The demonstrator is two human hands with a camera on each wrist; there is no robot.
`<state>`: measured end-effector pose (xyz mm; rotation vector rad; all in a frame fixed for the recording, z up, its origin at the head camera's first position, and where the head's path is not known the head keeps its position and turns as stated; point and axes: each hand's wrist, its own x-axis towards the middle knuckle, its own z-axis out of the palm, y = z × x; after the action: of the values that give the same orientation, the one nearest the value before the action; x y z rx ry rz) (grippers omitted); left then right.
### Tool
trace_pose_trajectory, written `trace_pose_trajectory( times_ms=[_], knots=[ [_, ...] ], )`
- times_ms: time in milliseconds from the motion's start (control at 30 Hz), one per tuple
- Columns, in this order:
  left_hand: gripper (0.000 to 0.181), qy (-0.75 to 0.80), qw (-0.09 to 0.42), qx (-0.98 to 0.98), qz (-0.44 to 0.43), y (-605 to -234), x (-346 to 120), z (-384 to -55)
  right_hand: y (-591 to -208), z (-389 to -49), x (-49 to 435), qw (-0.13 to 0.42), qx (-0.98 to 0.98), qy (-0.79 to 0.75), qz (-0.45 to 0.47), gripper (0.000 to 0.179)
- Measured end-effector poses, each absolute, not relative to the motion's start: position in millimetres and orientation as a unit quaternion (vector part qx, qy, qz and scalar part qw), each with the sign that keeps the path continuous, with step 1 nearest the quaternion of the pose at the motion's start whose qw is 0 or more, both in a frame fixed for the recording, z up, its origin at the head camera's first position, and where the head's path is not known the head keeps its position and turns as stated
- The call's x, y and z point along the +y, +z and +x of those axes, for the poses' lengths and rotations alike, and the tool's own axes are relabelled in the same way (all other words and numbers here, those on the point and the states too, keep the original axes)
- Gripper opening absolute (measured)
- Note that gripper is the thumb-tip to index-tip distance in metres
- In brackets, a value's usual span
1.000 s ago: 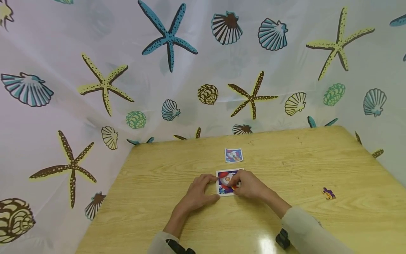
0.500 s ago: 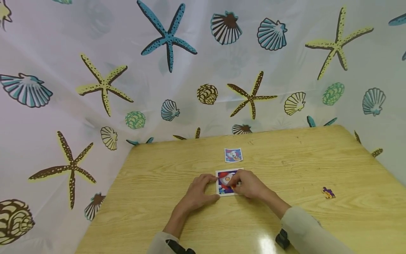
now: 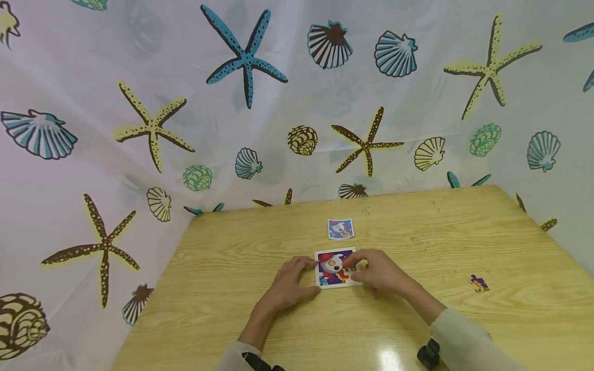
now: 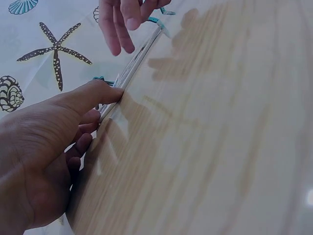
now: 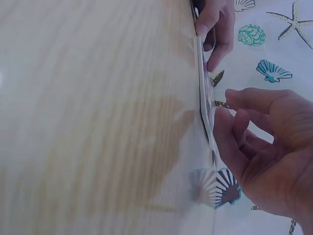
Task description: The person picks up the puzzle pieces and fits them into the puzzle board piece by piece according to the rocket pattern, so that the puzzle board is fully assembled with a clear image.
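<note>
A small square jigsaw puzzle [image 3: 330,263] in a white-edged tray lies on the wooden table, with a red and white rocket on dark blue. My left hand [image 3: 289,283] holds the tray's left side, thumb at the near corner and fingers along the edge. Over the right side of the puzzle hovers my right hand [image 3: 378,270], thumb and forefinger apart with nothing visible between them. In the right wrist view the curled fingers of the right hand [image 5: 274,142] stand just off the tray's edge [image 5: 206,105]. A loose purple and orange puzzle piece [image 3: 479,283] lies farther right.
Behind the tray lies a small picture card [image 3: 341,229] with a similar rocket. A pale curtain [image 3: 278,113] printed with starfish and shells surrounds the wooden table [image 3: 232,247] at the back and sides.
My right hand has drawn back to the right off the puzzle and its thumb and forefinger have spread, baring more of the picture. The left hand keeps its place.
</note>
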<state>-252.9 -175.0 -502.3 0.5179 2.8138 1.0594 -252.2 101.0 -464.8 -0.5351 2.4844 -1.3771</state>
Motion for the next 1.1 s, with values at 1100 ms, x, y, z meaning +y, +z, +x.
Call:
trace_pose_trajectory(
  times_ms=[1100],
  knots=[
    [0.061, 0.348, 0.045, 0.921, 0.169, -504, -176, -252, -466, -234, 215, 0.130, 0.834, -0.509, -0.171, 0.046]
  ],
)
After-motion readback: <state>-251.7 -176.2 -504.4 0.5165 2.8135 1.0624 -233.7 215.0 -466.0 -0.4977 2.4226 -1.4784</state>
